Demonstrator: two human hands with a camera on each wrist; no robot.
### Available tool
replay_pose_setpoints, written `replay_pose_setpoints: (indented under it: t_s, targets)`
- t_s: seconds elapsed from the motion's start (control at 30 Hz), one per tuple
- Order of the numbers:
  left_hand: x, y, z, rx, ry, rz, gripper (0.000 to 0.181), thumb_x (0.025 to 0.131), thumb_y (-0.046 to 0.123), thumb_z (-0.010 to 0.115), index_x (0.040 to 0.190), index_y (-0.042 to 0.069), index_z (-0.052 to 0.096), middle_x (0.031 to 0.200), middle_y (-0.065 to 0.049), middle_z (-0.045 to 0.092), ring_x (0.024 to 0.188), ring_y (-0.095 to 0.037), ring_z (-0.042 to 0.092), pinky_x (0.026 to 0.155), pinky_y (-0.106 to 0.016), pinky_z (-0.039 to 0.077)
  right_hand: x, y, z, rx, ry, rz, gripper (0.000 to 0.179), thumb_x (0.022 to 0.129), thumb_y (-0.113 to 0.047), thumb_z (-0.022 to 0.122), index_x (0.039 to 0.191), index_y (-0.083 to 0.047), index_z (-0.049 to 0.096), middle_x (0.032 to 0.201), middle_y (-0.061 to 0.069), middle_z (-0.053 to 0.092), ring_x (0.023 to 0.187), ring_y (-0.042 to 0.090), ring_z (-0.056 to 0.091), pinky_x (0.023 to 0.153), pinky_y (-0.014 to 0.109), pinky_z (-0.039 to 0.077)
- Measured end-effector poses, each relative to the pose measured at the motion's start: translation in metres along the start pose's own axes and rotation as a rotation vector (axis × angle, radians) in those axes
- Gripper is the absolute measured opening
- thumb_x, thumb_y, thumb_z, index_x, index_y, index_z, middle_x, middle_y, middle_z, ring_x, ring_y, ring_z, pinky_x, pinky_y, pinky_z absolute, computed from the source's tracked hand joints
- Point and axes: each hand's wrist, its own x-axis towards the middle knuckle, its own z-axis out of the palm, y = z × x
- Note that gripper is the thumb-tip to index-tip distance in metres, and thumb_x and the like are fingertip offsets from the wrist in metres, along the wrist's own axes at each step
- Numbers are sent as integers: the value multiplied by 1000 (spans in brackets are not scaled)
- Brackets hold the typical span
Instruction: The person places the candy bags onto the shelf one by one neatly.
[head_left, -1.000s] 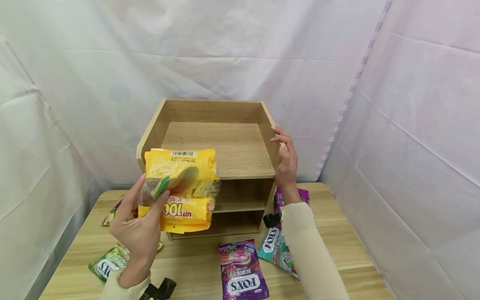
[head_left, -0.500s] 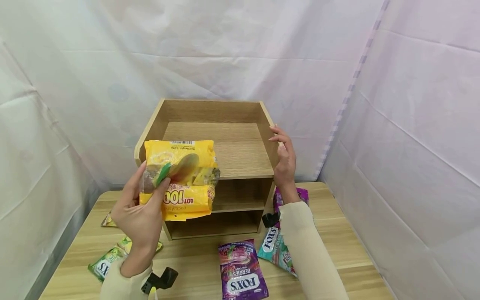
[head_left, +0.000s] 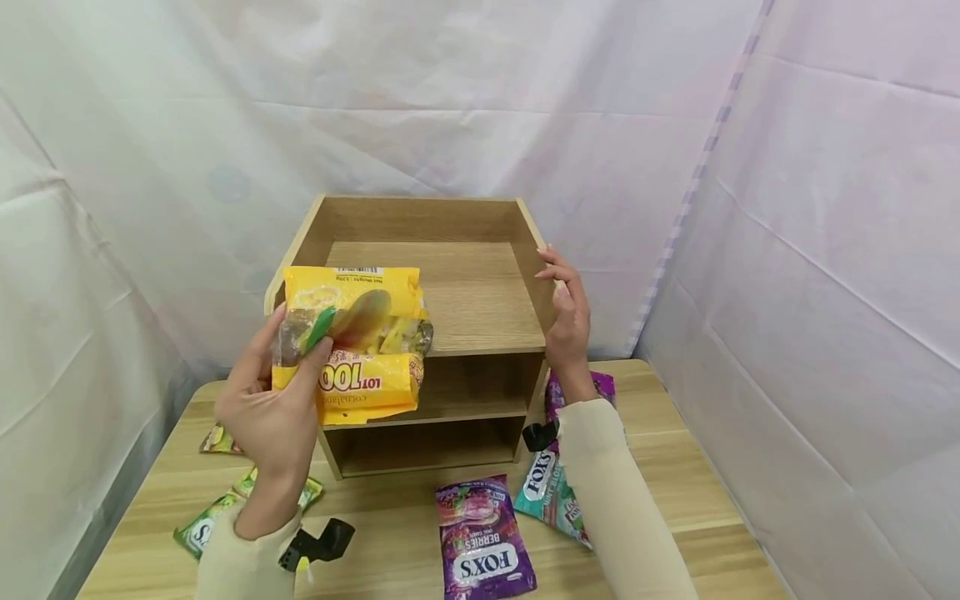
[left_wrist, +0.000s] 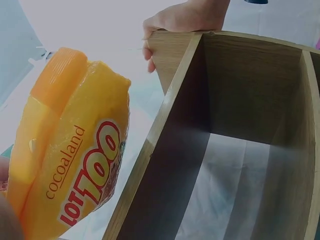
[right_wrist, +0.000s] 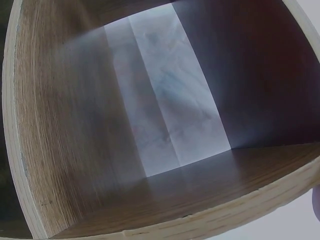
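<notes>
A yellow Lot 100 candy bag [head_left: 367,392] hangs in front of the left part of the wooden shelf [head_left: 480,312]. My left hand [head_left: 272,421] pinches its left side, thumb across the front. In the left wrist view the candy bag [left_wrist: 75,165] is apart from the shelf's front edge. On the right, my right hand [head_left: 568,329] grips the shelf's side panel, its fingers over the upper edge. The right wrist view looks into a shelf compartment [right_wrist: 65,125], with only a sliver of hand at the right edge.
A purple Fox's Berries candy bag [head_left: 486,542] lies in front of the shelf. Teal [head_left: 551,496] and purple [head_left: 603,387] bags lie to the right, partly behind my right arm. Green [head_left: 202,529] and yellowish [head_left: 221,440] bags lie left. White cloth [head_left: 420,75] surrounds the table.
My left hand has raised the yellow candy bag, bringing it up in front of the shelf's top tier and uncovering more of the lower tiers. The right hand stays at the side panel.
</notes>
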Motion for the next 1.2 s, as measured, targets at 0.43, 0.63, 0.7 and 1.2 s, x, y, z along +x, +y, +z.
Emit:
replay_pose_setpoints:
  t_s: [0.43,0.63,0.7,1.2]
  targets:
    - [5,-14,6,28,-62,-11,47,74,-19,71,118,-4,65,115,-21,65,95,-20,68,75,-21,54,0,-2,-3,-14,13,-22,34,88,-6,28,97,20,48,123,41,46,129,50,33,113,46,22]
    - [8,-10,12,60,-51,10,45,74,-19,71,117,-6,65,114,-21,65,96,-20,68,76,-21,54,-1,-2,-4,-11,12,-18,33,89,-6,28,97,19,48,122,42,45,130,51,32,113,46,21]
    - [9,-9,13,68,-53,13,44,75,-19,70,117,-8,64,116,-21,64,102,-23,65,83,-25,53,0,-2,-4,-12,10,-17,32,89,-6,28,96,19,48,122,42,45,130,51,32,113,46,21]
    - [18,-33,6,118,-78,-80,46,81,-5,73,124,8,64,112,-14,67,58,-6,61,48,-12,43,-7,28,-7,-13,25,-44,34,92,-15,31,99,10,54,126,28,52,132,40,36,112,46,22]
